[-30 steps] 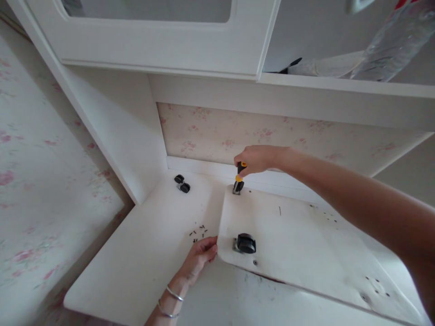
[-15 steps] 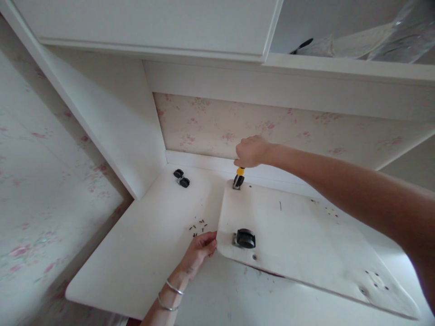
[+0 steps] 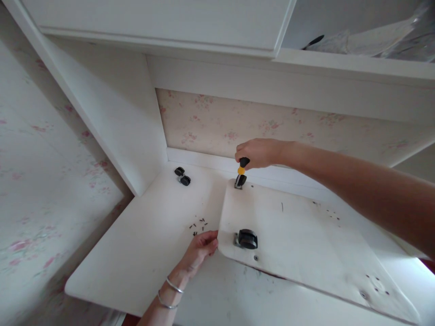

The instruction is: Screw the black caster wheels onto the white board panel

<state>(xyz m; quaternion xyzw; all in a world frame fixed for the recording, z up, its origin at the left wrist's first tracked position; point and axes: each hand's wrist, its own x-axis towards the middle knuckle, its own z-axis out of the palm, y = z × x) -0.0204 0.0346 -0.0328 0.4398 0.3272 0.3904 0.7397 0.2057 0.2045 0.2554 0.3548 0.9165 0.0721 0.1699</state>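
My right hand (image 3: 256, 153) is closed around a screwdriver (image 3: 242, 167) with a black and yellow handle. Its shaft points down at the mounting plate of a black caster (image 3: 241, 180) at the far left corner of a white board (image 3: 288, 235). A second caster (image 3: 248, 239) sits on the board closer to me. My left hand (image 3: 203, 244), with two silver bangles on the wrist, grips the board's left edge near its rounded front corner. Just beyond those fingers lie several small dark screws (image 3: 199, 225). The screwdriver's tip is too small to make out.
Two more casters (image 3: 182, 176) lie on the white desktop (image 3: 142, 235) near the back. A side panel (image 3: 112, 113) rises at left, and a cabinet (image 3: 163, 22) overhangs the desk. Groups of screw holes (image 3: 377, 284) mark the board's right end.
My right hand has turned on the screwdriver, and more of the black handle now shows. My left hand stays at the board's edge. The view has shifted slightly.
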